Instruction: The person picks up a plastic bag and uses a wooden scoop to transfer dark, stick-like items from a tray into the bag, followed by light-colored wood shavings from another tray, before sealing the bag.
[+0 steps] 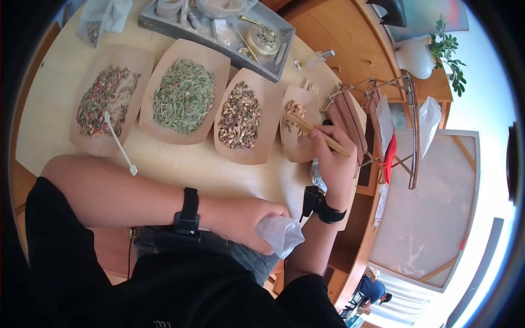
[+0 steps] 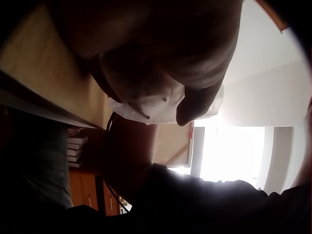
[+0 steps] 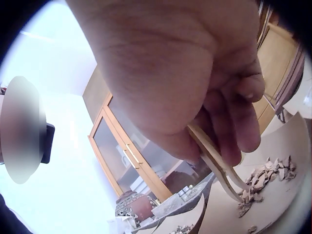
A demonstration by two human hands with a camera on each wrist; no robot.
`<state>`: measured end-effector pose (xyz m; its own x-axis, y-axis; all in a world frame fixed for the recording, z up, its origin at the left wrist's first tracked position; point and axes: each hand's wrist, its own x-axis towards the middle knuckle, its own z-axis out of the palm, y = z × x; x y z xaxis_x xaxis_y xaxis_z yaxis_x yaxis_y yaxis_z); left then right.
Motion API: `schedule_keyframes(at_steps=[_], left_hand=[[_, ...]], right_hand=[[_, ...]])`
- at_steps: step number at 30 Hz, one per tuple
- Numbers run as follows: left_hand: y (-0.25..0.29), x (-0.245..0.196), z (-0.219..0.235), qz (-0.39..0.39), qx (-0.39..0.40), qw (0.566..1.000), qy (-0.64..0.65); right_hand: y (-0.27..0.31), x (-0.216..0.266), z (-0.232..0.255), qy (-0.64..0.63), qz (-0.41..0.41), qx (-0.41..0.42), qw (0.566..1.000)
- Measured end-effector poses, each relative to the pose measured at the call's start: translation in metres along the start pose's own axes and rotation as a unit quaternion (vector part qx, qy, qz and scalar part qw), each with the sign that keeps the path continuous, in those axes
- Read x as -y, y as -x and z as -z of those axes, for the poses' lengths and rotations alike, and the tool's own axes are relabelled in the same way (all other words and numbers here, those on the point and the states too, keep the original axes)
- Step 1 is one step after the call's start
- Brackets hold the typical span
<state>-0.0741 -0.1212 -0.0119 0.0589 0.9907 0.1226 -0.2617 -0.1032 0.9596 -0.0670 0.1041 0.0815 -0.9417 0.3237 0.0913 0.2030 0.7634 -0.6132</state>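
My right hand (image 1: 336, 158) pinches a pair of wooden tweezers (image 1: 334, 145). In the right wrist view the tweezers (image 3: 218, 168) have their tips right at a heap of light brown dried chips (image 3: 270, 176). These chips lie in the rightmost brown paper tray (image 1: 295, 150). My left hand (image 1: 243, 221) grips a whitish translucent pouch (image 1: 283, 236) over my lap, close to the right forearm. Seen from the left wrist, the pouch (image 2: 161, 105) shows a few dark specks, and the left hand (image 2: 195, 58) covers much of it.
Further left stand paper trays of mixed chopped pieces (image 1: 239, 115), green cut herb (image 1: 185, 95) and a reddish-green blend (image 1: 104, 101). A white double-ended scoop (image 1: 121, 145) leans across the leftmost tray. Behind sits a grey tray (image 1: 229, 52) with a brass burner (image 1: 264, 40). A wooden rack (image 1: 413, 131) stands right.
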Motion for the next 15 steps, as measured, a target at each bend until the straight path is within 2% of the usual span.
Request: schedule_keyframes(at_steps=[2,5,8,12,14,15], left_hand=[[0.000,0.002,-0.002,-0.007,-0.025,1.000,0.015],[-0.001,0.003,-0.001,-0.009,-0.024,0.999,0.040],[-0.001,0.001,-0.001,0.018,-0.014,0.998,0.060],[-0.002,0.002,-0.002,0.008,-0.007,0.998,0.064],[-0.002,0.004,-0.002,-0.014,-0.021,0.998,0.050],[-0.004,0.005,-0.003,-0.007,-0.013,0.999,0.048]], right_hand=[[-0.003,-0.004,0.002,-0.007,-0.012,-0.004,1.000],[-0.004,-0.021,-0.004,-0.033,0.017,-0.016,0.999],[-0.006,-0.027,-0.005,-0.065,-0.017,-0.027,0.997],[-0.003,-0.023,-0.005,-0.096,-0.062,-0.048,0.992],[-0.003,-0.041,-0.001,-0.081,0.019,-0.064,0.995],[0.005,-0.044,0.010,-0.084,0.013,-0.072,0.994]])
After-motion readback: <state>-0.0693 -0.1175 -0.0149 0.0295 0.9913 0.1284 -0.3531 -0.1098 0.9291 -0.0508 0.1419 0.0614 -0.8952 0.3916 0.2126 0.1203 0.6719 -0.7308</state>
